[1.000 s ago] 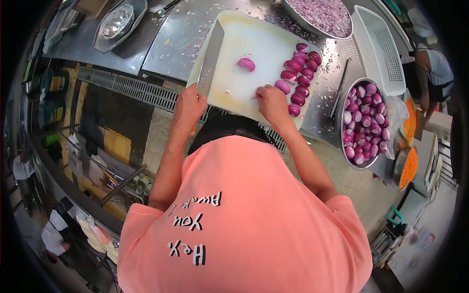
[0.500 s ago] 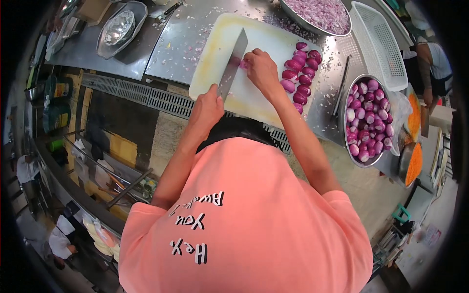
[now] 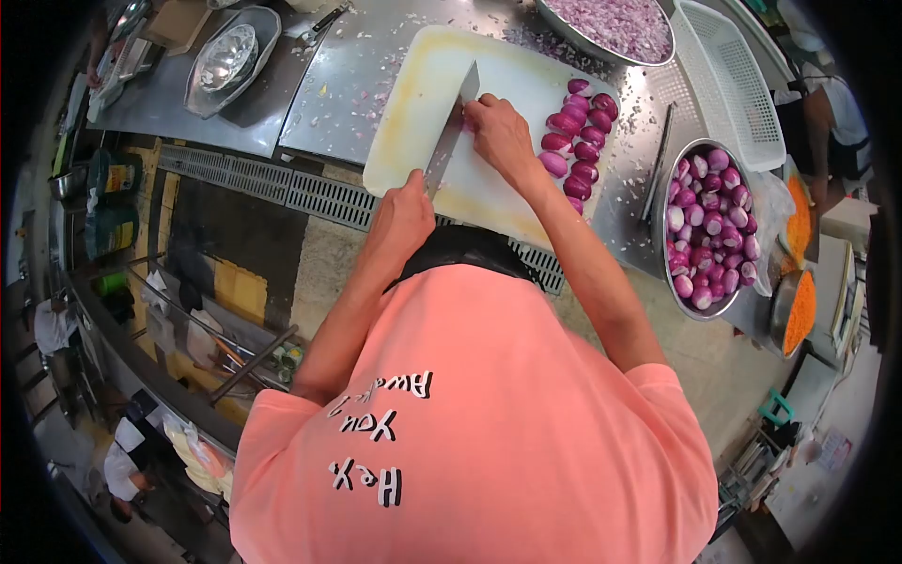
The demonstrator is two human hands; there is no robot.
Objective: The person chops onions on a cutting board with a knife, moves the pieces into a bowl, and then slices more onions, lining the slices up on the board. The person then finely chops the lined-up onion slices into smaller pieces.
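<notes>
My left hand (image 3: 402,223) is closed round the handle of a broad kitchen knife (image 3: 445,148), its blade pointing away from me across the white cutting board (image 3: 406,122). Close by the blade's right side, the bent fingers of my right hand (image 3: 501,134) hold a small red shallot (image 3: 467,124), mostly covered by fingers and knife. Peeled shallots (image 3: 570,125) lie in rows along the board's right side. A steel bowl (image 3: 666,258) full of whole peeled shallots stands to the right of the board.
Chopped shallot fills a bowl (image 3: 615,28) at the back, beside a white plastic basket (image 3: 738,89). A long metal tool (image 3: 660,162) lies between board and shallot bowl. Orange shreds fill a bowl (image 3: 799,313) at far right. A foil-like tray (image 3: 225,61) stands back left; another person (image 3: 836,117) is at right.
The knife has shifted slightly toward the right hand, its blade now overlapping the fingertips and shallot in view. My left hand has moved slightly down and right.
</notes>
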